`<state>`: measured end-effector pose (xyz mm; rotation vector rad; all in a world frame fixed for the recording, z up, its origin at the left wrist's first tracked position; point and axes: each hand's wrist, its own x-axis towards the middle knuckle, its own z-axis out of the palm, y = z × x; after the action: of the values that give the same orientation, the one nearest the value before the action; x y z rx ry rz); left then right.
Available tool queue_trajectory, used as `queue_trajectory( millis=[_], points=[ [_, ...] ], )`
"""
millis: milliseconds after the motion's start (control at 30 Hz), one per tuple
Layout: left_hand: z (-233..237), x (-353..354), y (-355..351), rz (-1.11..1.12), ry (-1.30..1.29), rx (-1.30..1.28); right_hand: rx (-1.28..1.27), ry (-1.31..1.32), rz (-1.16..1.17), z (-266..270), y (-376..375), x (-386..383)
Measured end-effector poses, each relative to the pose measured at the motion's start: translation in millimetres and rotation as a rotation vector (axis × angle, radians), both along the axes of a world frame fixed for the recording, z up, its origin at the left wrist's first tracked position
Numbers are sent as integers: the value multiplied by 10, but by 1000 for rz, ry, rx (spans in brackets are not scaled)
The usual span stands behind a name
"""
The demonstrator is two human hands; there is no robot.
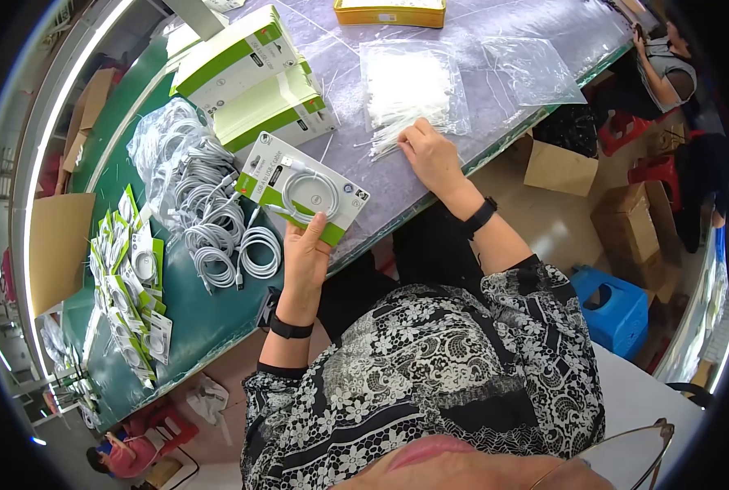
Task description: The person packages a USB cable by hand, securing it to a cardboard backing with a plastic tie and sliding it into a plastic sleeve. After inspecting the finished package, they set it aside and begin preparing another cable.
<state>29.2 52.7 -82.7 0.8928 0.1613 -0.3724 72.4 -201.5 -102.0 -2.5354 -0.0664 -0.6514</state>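
Note:
My left hand [305,245] holds a white and green card [344,192] by its lower edge, the thumb pressing a coiled grey cable [310,194] against its front. My right hand [431,155] is at the open end of a clear bag of white zip ties [409,86], its fingers pinched together at the tie ends. Whether a tie is between those fingertips is too small to tell. Left of the card lies a heap of coiled grey cables [209,204], partly in clear plastic. Behind it are stacks of green and white cards [246,73].
Carded cables [131,286] are piled on the green table part at the left. A yellow tin [390,13] stands at the back, with another clear bag [532,69] at the right. Beyond the table edge are cardboard boxes [560,167], a blue stool [613,306] and a seated person [666,73].

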Motion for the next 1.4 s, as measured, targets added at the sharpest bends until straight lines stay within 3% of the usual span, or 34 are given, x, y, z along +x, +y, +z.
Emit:
queue_trajectory(
  millis=[400,533,633,667,733,900,1400],
  points=[
    [149,115,-102,16,-104,22,22,-42,123,161,-158,-24],
    [392,193,-130,132,-72,-165,104,-142,250,534,17,-94],
    [357,291,-36,-192,63,-913,251,-134,345,865,284,-209],
    [382,298,-43,-183,53,-898,294,-141,397,947,363,-241],
    [447,303,-104,-231,159,-1177,376,-151,485,1075,491,-286],
    [712,225,-255,-179,368,-1494,484,-178,427,1184,705,-298],
    [775,105,-235,-185,356,-1491,425,-245,416,1207,831,-350]
  ],
)
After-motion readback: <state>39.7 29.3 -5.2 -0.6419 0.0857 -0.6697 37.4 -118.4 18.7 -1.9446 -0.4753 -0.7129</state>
